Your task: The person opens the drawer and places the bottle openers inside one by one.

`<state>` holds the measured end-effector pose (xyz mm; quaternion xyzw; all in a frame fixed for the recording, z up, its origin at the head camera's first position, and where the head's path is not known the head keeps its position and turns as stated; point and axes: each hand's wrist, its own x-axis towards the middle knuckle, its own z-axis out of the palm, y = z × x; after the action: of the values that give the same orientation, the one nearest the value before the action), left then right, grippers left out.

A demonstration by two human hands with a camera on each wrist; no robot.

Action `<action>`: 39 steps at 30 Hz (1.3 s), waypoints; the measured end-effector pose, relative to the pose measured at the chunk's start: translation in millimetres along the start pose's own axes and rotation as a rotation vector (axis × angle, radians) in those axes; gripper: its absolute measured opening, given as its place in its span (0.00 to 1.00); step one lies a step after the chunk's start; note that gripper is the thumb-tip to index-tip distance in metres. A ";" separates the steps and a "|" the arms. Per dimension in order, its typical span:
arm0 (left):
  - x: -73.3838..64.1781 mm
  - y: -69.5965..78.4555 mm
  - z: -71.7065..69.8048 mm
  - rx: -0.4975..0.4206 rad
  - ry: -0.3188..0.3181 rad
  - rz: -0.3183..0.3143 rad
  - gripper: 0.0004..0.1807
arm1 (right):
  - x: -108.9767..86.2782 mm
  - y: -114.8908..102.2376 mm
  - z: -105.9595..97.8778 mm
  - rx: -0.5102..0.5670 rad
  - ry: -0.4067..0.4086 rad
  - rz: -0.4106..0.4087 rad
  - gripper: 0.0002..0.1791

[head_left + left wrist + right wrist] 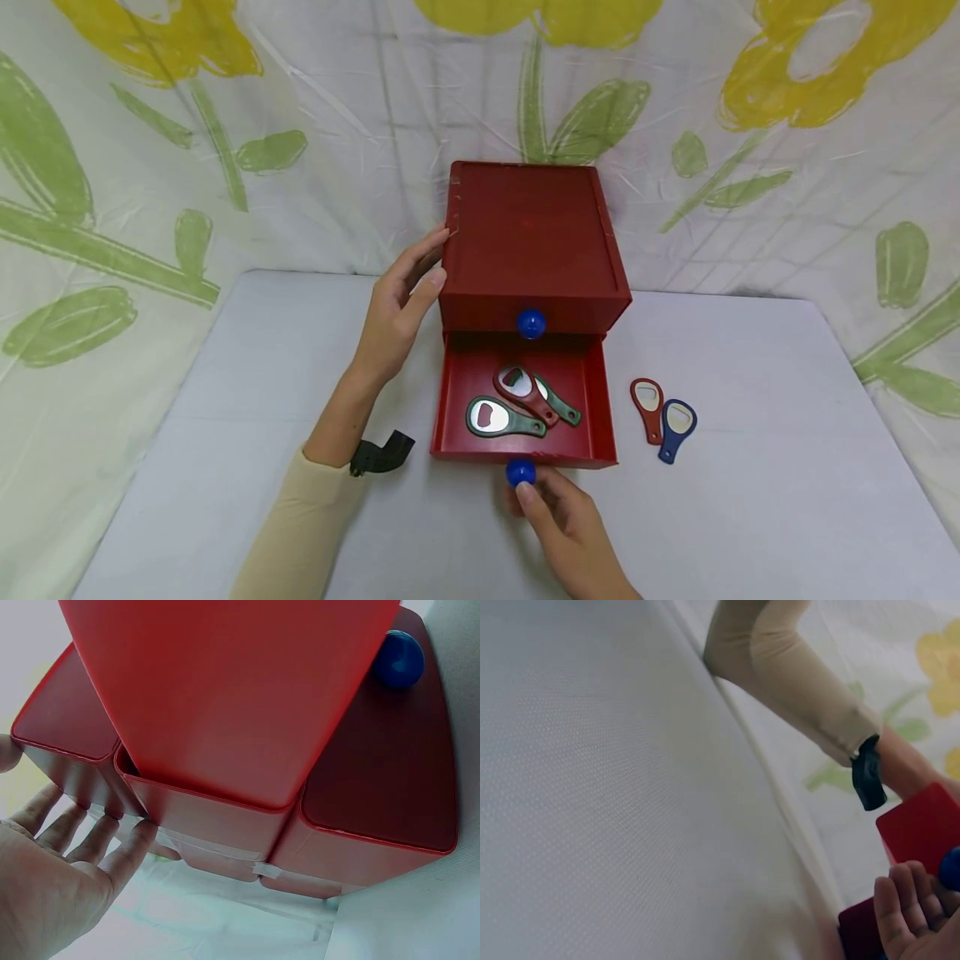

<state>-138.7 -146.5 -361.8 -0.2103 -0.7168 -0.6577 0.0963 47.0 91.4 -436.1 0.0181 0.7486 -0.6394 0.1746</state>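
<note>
The red plastic drawer (pixel 585 446) with a round blue knob (pixel 521 472) is jutting from the dark-red boxy cabinet (pixel 525 233), and one red-rimmed oval bottle opener (pixel 543 407) and two green-rimmed ones (pixel 521 424) are lying inside. I'm watching the right hand (pixel 576 527) pinching that knob, while the left hand (pixel 393 312), thumb and fingers apart, is touching the cabinet's left side.

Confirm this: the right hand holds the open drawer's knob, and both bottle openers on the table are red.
Not both: the head view shows one red opener and one blue opener. The right hand holds the knob of the open drawer.
</note>
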 end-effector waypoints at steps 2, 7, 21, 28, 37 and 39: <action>-0.1 -0.1 -0.1 0.002 0.001 0.000 0.29 | 0.4 -0.2 -0.1 -0.002 0.013 -0.014 0.16; -0.7 0.2 -0.4 -0.001 0.000 -0.003 0.28 | 3.9 -1.6 -1.0 -0.007 0.048 -0.022 0.16; -0.6 1.0 0.4 -0.015 -0.001 -0.007 0.28 | 16.2 -11.8 0.2 -0.004 0.109 -0.050 0.16; -0.6 1.2 0.4 -0.016 -0.004 -0.009 0.28 | 22.8 -15.8 -1.1 0.009 0.110 -0.088 0.16; -0.5 0.3 -0.3 -0.011 -0.002 -0.001 0.28 | 23.8 -20.9 -1.6 0.030 0.114 -0.113 0.15; -0.4 0.1 -0.2 -0.015 -0.002 0.001 0.28 | 24.1 -21.7 -1.9 0.034 0.122 -0.105 0.16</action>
<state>-138.3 -146.8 -361.9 -0.2121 -0.7120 -0.6627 0.0943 18.5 84.5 -422.2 0.0208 0.7467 -0.6581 0.0944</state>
